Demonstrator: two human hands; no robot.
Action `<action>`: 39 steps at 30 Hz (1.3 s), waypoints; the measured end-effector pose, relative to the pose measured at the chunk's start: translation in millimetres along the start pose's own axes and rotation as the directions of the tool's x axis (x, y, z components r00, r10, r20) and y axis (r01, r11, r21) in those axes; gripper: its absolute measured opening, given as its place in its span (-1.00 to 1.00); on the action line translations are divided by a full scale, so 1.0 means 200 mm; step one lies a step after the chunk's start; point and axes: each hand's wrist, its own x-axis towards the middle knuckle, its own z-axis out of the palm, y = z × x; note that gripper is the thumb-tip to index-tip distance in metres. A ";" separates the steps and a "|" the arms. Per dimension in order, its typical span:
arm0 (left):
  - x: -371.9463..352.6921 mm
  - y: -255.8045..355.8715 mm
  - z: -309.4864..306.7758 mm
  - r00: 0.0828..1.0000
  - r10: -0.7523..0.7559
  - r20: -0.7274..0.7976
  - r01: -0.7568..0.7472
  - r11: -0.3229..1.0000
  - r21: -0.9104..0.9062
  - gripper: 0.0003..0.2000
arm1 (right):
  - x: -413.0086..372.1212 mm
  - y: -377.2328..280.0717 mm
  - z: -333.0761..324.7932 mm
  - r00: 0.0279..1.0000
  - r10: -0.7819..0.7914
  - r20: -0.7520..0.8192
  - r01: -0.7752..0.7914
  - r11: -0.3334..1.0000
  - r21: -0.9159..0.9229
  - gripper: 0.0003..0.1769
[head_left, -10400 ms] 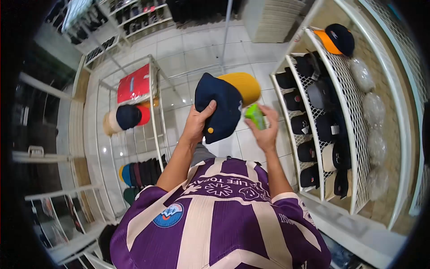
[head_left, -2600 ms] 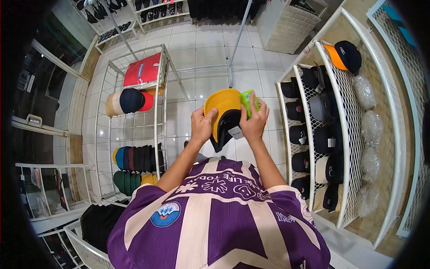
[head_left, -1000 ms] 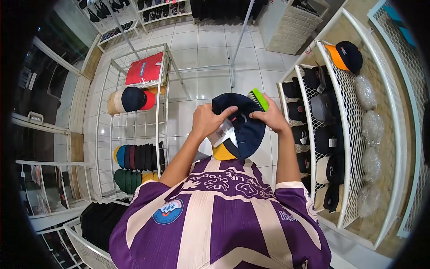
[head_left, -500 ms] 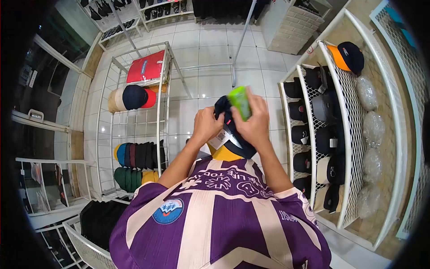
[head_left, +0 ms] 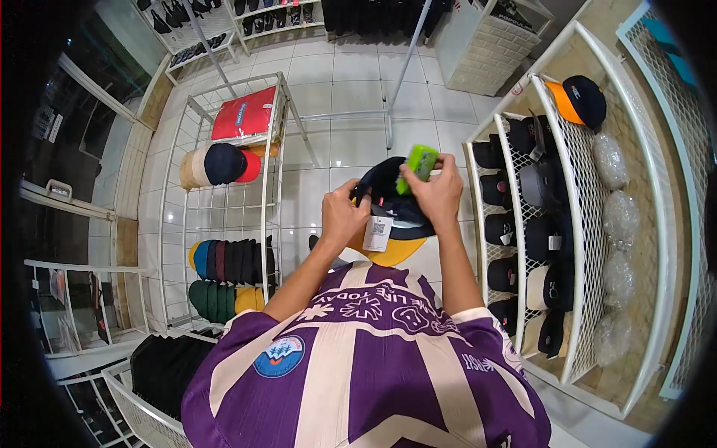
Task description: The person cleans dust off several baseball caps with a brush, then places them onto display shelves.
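Note:
A dark navy cap (head_left: 385, 178) with a yellow brim (head_left: 399, 252) is held in front of my chest, its inside facing up and the brim towards me. A white tag (head_left: 377, 234) with a printed square code hangs over it. My left hand (head_left: 343, 214) is closed on the cap's left edge, thumb inside the rim. Between the thumb and fingers of my right hand (head_left: 438, 193) is a small bright green block (head_left: 422, 163) with a dark-speckled face. It overlaps the cap's upper right edge in this view.
On the left stands a white wire rack (head_left: 222, 200) with stacked caps (head_left: 225, 163) and red packs (head_left: 244, 114). A slanted white mesh shelf (head_left: 571, 291) to the right carries caps and clear plastic forms (head_left: 620, 218). Metal rail legs (head_left: 390, 123) stand on the tiled floor ahead.
The cap has turned and opened out, showing more of its inside and brim. My right hand has moved slightly right with the green block, now less blurred. The tag hangs flatter.

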 end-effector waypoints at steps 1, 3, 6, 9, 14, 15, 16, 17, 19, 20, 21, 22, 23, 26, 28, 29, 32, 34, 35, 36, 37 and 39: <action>0.00 0.01 0.00 1.000 0.000 0.003 0.000 1.000 0.001 -0.77 | -0.02 -0.08 -0.01 0.994 0.057 0.096 -0.068 0.991 0.114 -0.26; -0.02 0.03 0.02 0.995 0.092 -0.030 -0.093 0.995 -0.035 -0.74 | -0.04 -0.12 -0.02 0.977 0.105 0.186 -0.138 0.975 0.173 -0.23; 0.00 0.01 0.02 0.985 0.121 -0.121 -0.141 0.974 -0.177 -0.74 | 0.09 0.07 -0.02 0.991 0.074 -0.110 -0.081 0.994 -0.067 -0.21; 0.01 0.02 0.02 0.993 0.107 -0.054 -0.110 0.993 -0.051 -0.72 | 0.05 -0.02 -0.06 0.996 0.082 -0.028 -0.083 0.996 -0.021 -0.22; 0.02 0.01 0.07 0.987 0.130 -0.091 -0.143 0.976 -0.165 -0.78 | 0.08 0.10 -0.06 0.978 0.159 -0.138 -0.168 0.984 -0.054 -0.22; 0.01 0.01 0.06 0.986 0.142 -0.088 -0.155 0.977 -0.150 -0.80 | 0.12 0.10 -0.09 0.970 0.179 -0.165 -0.192 0.979 -0.069 -0.21; 0.02 0.01 0.06 0.985 0.146 -0.088 -0.158 0.976 -0.149 -0.80 | 0.11 0.09 -0.08 0.969 0.179 -0.168 -0.192 0.979 -0.068 -0.21; 0.02 0.03 0.06 0.995 0.086 -0.042 -0.089 0.993 -0.075 -0.80 | 0.09 0.09 -0.09 0.981 0.129 -0.147 -0.135 0.990 -0.033 -0.21; 0.02 0.03 0.09 1.000 0.021 0.020 -0.021 1.000 0.000 -0.80 | 0.02 -0.02 -0.10 0.993 0.104 -0.047 -0.100 0.992 0.071 -0.21; 0.02 0.03 0.11 0.995 0.104 -0.001 -0.104 0.992 -0.068 -0.81 | 0.01 0.02 -0.06 0.997 0.067 -0.032 -0.063 0.993 0.101 -0.22; 0.02 0.02 0.12 0.982 0.188 -0.027 -0.190 0.973 -0.132 -0.81 | 0.02 0.06 -0.06 0.989 0.115 -0.091 -0.111 0.992 0.054 -0.23; 0.03 0.01 0.11 0.980 0.197 -0.016 -0.197 0.971 -0.136 -0.81 | 0.05 0.12 -0.08 0.976 0.154 -0.151 -0.155 0.988 0.011 -0.24; 0.06 0.01 0.11 0.988 0.149 -0.037 -0.153 0.979 -0.137 -0.79 | 0.08 0.21 -0.09 0.958 0.157 -0.241 -0.188 0.976 -0.110 -0.26; 0.16 -0.06 0.12 0.981 0.130 -0.141 -0.146 0.983 -0.112 -0.80 | 0.11 0.33 -0.24 0.894 0.161 -0.419 -0.223 0.969 -0.105 -0.27; 0.21 -0.05 0.11 0.992 0.048 -0.115 -0.064 0.988 -0.138 -0.81 | 0.07 0.22 -0.35 0.876 0.298 -0.379 -0.274 0.954 0.119 -0.32; 0.25 -0.09 0.12 1.000 0.009 -0.006 -0.009 0.989 -0.150 -0.79 | 0.04 0.16 -0.37 0.888 0.319 -0.332 -0.239 0.936 0.258 -0.31; 0.30 -0.05 0.15 0.993 0.007 0.119 0.018 0.977 -0.212 -0.72 | -0.07 0.22 -0.24 0.953 0.088 -0.289 -0.007 0.963 0.270 -0.42; 0.32 -0.06 0.17 0.967 0.044 0.251 0.034 0.954 -0.298 -0.63 | -0.11 0.06 -0.20 0.975 0.011 -0.222 -0.029 0.996 -0.079 -0.42; 0.34 -0.06 0.16 0.951 0.067 0.302 0.037 0.945 -0.326 -0.62 | -0.10 0.02 -0.18 0.971 0.117 -0.209 -0.120 0.993 0.003 -0.41; 0.36 -0.06 0.14 0.932 0.088 0.352 0.045 0.935 -0.353 -0.60 | -0.09 -0.02 -0.15 0.957 0.222 -0.187 -0.209 0.974 0.086 -0.39; 0.38 -0.07 0.12 0.910 0.116 0.397 0.054 0.918 -0.393 -0.55 | -0.08 -0.01 -0.12 0.953 0.227 -0.202 -0.215 0.973 0.080 -0.39; 0.41 -0.09 0.10 0.886 0.163 0.433 0.061 0.887 -0.458 -0.48 | -0.06 0.01 -0.04 0.920 0.280 -0.274 -0.164 0.911 0.379 -0.30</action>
